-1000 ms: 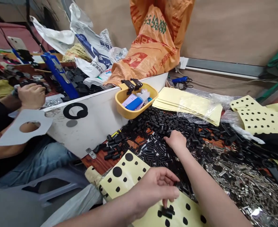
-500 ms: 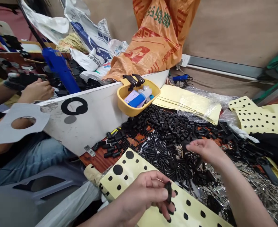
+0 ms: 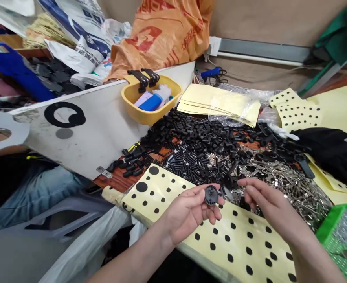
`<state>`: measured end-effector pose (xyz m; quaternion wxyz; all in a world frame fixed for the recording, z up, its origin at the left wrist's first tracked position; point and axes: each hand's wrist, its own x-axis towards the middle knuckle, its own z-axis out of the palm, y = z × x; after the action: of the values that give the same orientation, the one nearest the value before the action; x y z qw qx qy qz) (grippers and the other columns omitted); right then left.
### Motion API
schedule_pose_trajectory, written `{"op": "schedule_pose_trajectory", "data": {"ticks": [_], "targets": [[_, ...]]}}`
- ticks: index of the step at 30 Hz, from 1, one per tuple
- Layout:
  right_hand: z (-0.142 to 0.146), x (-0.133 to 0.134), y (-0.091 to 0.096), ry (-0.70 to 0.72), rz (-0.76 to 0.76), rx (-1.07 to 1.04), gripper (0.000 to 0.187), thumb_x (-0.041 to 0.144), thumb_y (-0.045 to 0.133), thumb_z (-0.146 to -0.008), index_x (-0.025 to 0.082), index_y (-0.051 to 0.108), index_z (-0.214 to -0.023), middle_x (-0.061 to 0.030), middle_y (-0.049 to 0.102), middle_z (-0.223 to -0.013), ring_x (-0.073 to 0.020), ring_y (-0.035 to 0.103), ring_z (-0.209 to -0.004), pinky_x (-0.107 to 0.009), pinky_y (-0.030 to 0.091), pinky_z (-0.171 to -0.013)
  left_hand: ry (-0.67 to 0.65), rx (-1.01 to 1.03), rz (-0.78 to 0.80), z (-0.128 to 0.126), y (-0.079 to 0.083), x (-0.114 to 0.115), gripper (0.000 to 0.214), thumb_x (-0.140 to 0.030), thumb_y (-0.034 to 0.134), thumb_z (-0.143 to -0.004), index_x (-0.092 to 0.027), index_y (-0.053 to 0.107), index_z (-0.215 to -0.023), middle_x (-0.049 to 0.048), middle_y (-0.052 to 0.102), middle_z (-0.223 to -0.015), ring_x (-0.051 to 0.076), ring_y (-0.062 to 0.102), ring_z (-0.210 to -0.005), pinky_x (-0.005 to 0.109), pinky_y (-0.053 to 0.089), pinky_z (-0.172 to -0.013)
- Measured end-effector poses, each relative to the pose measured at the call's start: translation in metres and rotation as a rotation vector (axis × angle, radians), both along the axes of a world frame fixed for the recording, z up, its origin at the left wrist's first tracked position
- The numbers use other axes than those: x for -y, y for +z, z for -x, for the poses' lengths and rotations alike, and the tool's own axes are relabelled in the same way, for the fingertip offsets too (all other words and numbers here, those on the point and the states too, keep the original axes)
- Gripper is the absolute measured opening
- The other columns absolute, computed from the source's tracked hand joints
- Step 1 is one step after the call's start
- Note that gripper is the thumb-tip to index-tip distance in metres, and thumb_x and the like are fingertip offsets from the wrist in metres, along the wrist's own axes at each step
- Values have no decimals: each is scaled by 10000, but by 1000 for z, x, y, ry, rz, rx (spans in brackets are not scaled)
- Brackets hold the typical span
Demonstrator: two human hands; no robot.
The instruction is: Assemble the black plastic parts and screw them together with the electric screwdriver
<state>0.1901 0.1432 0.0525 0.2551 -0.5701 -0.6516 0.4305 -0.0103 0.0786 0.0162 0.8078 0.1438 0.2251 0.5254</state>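
Black round plastic disc (image 3: pixel 211 195), with a notched-looking rim: where is it, and which way does it face?

"Pinched at its edge between the thumb and fingers of the left hand (image 3: pixel 188 214). Its flat face turns toward the wearer, so the axis through its centre points roughly at the viewer; the outline is round."

"And the right hand (image 3: pixel 261 196)?"

"Just right of the disc, index finger pointing leftward, the others curled. Whether they grip anything, I cannot tell."

"Edges and room?"

"A small gap parts the disc from the right fingertips. Beneath the left fingers lies a smooth, pale yellow sheet with black dots (image 3: pixel 238 243), its near edge slanting. Beyond those fingertips, ribbed black rods (image 3: pixel 188 163) crowd together."

"Other textures?"

"Thin, shiny silver metal pieces (image 3: pixel 288 188) heap loosely beyond the right fingers; farther right of them stands a bright green perforated plastic basket (image 3: pixel 328 225)."
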Motion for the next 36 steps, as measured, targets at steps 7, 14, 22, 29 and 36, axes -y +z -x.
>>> {"op": "schedule_pose_trajectory", "data": {"ticks": [7,14,22,29,36], "targets": [[-10,60,6,-117,-14,-244,296,493,660,-749,205,655,-815,-83,720,-799,-214,674,-770,-308,557,-680,-66,-12,15,-20,-3,13,305,-217,648,-811,-72,641,-1079,138,680,-879,175,654,-679,238,444,-563],[-16,77,-14,-418,-127,-494,220,370,800,-640,222,723,-783,-37,660,-711,-169,617,-660,-262,529,-566,-73,-86,37,-36,-4,18,311,-184,716,-751,-98,654,-1043,145,692,-940,195,670,-721,265,461,-618],[-12,90,-36,-514,-66,-589,209,320,785,-684,206,719,-846,-18,686,-703,-128,629,-617,-221,530,-557,-77,-107,12,-50,6,22,272,-136,672,-779,-105,647,-1048,134,695,-970,208,685,-766,312,509,-690],[-17,98,-36,-605,-149,-434,233,349,786,-664,184,727,-819,-32,701,-687,-156,643,-589,-255,549,-539,-104,-146,4,-56,6,23,289,-182,702,-763,-113,647,-1039,121,706,-912,203,682,-733,329,512,-698],[-20,107,-39,-635,-183,-398,197,335,783,-661,195,734,-793,-26,707,-667,-151,649,-570,-242,560,-534,-101,-192,-9,-60,3,24,322,-222,733,-739,-119,659,-1035,94,700,-842,193,678,-694,326,512,-693]]}}
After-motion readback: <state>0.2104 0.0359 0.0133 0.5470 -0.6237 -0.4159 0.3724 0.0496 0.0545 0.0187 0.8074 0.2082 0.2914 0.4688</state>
